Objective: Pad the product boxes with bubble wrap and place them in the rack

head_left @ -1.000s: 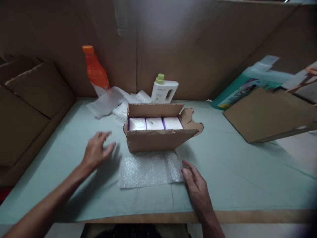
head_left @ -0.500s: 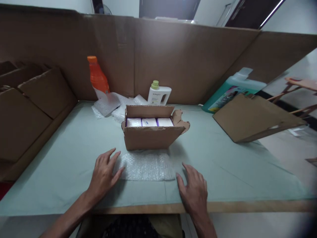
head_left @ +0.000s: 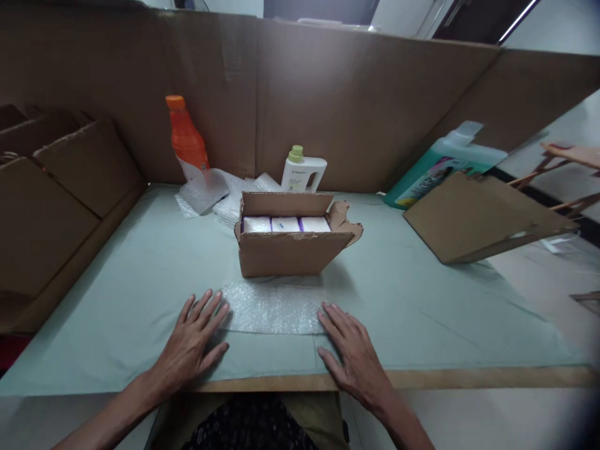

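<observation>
A sheet of bubble wrap [head_left: 275, 309] lies flat on the cloth-covered table, between my two hands. My left hand [head_left: 194, 340] is palm down with its fingers spread, the fingertips at the sheet's left end. At the right end, the fingertips of my right hand [head_left: 349, 347] touch the wrap, fingers stretched out and thumb apart. Just behind the sheet stands an open cardboard box [head_left: 281, 255]. Three white packs [head_left: 285, 224] with purple edges sit side by side in it. A torn flap [head_left: 344, 219] sticks out at its right side.
Behind the box stand an orange bottle [head_left: 187, 137] and a white jug [head_left: 304, 170] with a green cap, beside loose bubble wrap [head_left: 234, 190]. A teal bottle [head_left: 440, 162] leans behind a cardboard piece [head_left: 478, 219] at right. Cardboard boxes [head_left: 47, 212] stand left; a cardboard wall [head_left: 319, 94] closes the back.
My right hand has moved left onto the end of the bubble wrap. My left hand has flattened and spread its fingers. The view has tilted slightly downward.
</observation>
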Demonstrator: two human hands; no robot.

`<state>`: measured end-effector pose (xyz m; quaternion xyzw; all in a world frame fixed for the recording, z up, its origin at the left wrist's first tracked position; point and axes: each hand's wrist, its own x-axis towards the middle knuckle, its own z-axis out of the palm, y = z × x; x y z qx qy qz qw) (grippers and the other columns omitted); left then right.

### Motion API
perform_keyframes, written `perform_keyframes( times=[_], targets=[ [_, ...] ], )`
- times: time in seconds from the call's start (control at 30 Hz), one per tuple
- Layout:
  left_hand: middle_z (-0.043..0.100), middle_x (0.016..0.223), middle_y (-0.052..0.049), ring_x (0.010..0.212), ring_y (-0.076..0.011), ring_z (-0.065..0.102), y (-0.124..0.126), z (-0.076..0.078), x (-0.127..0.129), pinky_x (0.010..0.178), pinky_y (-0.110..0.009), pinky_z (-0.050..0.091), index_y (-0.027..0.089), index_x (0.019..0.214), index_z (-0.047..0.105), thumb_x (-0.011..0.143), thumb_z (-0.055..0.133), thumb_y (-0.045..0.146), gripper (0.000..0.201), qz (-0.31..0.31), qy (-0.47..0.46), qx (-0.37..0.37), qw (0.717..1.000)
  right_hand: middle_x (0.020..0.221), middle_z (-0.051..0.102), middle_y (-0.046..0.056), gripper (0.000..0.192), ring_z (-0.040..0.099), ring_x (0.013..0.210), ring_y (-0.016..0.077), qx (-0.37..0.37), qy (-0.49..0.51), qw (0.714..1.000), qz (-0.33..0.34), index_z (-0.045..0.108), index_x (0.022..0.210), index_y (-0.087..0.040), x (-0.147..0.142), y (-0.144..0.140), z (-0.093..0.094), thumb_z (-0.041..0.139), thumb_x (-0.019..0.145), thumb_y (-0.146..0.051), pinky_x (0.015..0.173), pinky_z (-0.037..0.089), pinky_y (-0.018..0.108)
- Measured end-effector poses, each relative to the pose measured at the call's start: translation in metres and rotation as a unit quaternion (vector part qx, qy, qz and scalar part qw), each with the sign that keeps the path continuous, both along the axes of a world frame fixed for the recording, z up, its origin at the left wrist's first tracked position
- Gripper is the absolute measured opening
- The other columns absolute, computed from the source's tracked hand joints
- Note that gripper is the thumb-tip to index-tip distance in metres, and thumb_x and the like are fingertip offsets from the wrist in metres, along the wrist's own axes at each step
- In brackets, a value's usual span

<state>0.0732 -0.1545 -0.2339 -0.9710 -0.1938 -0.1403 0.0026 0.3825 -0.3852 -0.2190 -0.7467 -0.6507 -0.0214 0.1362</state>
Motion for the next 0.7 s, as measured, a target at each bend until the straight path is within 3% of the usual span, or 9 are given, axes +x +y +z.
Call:
perform_keyframes(
  times=[0.1, 0.2, 0.27, 0.37, 0.47, 0.57, 0.63, 0.7],
  targets=[
    [0.055, 0.149, -0.011, 0.140, -0.0303, 0.047, -0.006, 0.009, 0.010, 0.121, -0.056, 0.024, 0.023, 0.143, 0.051, 0.091, 0.055, 0.028, 0.052, -0.044, -0.021, -0.038, 0.998, 0.153, 0.051, 0.012, 0.053, 0.044, 0.142, 0.0278, -0.007, -0.025, 0.999, 0.037, 0.055, 0.143, -0.019, 0.007, -0.005, 0.005, 0.049, 0.090, -0.016, 0.111, 0.039, 0.049],
    [0.068, 0.132, -0.011, 0.127, -0.0294, 0.060, -0.005, 0.011, 0.027, 0.118, -0.061, 0.026, 0.021, 0.126, 0.064, 0.087, 0.054, 0.016, 0.040, -0.060, -0.052, -0.063, 0.995, 0.139, 0.064, 0.013, 0.050, 0.055, 0.132, 0.0273, 0.014, -0.021, 0.998, 0.056, 0.067, 0.127, -0.018, 0.006, 0.015, 0.005, 0.046, 0.085, -0.003, 0.106, 0.042, 0.048],
    [0.071, 0.127, -0.011, 0.123, -0.0310, 0.062, -0.002, 0.013, 0.034, 0.116, -0.065, 0.027, 0.021, 0.120, 0.066, 0.083, 0.055, 0.012, 0.040, -0.065, -0.067, -0.072, 0.993, 0.124, 0.073, 0.011, 0.042, 0.063, 0.121, 0.0264, 0.056, 0.017, 0.996, 0.060, 0.072, 0.117, -0.019, 0.005, 0.027, 0.011, 0.045, 0.089, -0.004, 0.102, 0.045, 0.048],
    [0.076, 0.114, -0.007, 0.114, -0.0285, 0.067, -0.003, 0.023, 0.035, 0.116, -0.062, 0.029, 0.022, 0.104, 0.070, 0.082, 0.054, 0.012, 0.030, -0.074, -0.098, -0.132, 0.984, 0.099, 0.078, 0.008, 0.029, 0.070, 0.097, 0.0236, 0.106, 0.127, 0.986, 0.029, 0.073, 0.105, -0.021, 0.003, 0.030, 0.038, 0.045, 0.097, -0.017, 0.090, 0.051, 0.042],
    [0.077, 0.087, -0.003, 0.087, -0.0216, 0.072, -0.007, 0.045, 0.030, 0.098, -0.044, 0.050, 0.021, 0.086, 0.069, 0.088, 0.051, 0.023, 0.018, 0.002, -0.155, -0.267, 0.951, 0.090, 0.076, 0.006, 0.026, 0.070, 0.084, 0.0223, 0.106, 0.233, 0.965, -0.050, 0.073, 0.098, -0.022, 0.005, 0.023, 0.067, 0.050, 0.098, -0.034, 0.077, 0.054, 0.034],
    [0.072, 0.080, -0.003, 0.075, -0.0197, 0.067, -0.005, 0.063, 0.031, 0.070, -0.029, 0.052, 0.020, 0.086, 0.068, 0.090, 0.052, 0.036, 0.023, 0.118, -0.146, -0.381, 0.905, 0.091, 0.076, 0.005, 0.029, 0.069, 0.081, 0.0215, 0.083, 0.284, 0.948, -0.119, 0.072, 0.100, -0.022, 0.015, 0.022, 0.072, 0.056, 0.093, -0.044, 0.072, 0.053, 0.030],
    [0.070, 0.076, -0.002, 0.072, -0.0202, 0.065, 0.000, 0.062, 0.034, 0.067, -0.030, 0.051, 0.020, 0.096, 0.068, 0.087, 0.054, 0.035, 0.023, 0.149, -0.093, -0.387, 0.905, 0.088, 0.076, 0.004, 0.031, 0.069, 0.078, 0.0213, 0.057, 0.265, 0.953, -0.135, 0.072, 0.101, -0.021, 0.024, 0.026, 0.059, 0.056, 0.092, -0.045, 0.072, 0.053, 0.031],
    [0.071, 0.083, -0.005, 0.078, -0.0238, 0.066, 0.002, 0.053, 0.040, 0.074, -0.035, 0.052, 0.018, 0.112, 0.067, 0.085, 0.056, 0.031, 0.031, 0.153, -0.061, -0.311, 0.936, 0.094, 0.077, 0.008, 0.032, 0.070, 0.086, 0.0251, 0.048, 0.189, 0.970, -0.148, 0.072, 0.106, -0.019, 0.030, 0.030, 0.041, 0.055, 0.091, -0.042, 0.080, 0.053, 0.037]
  ],
)
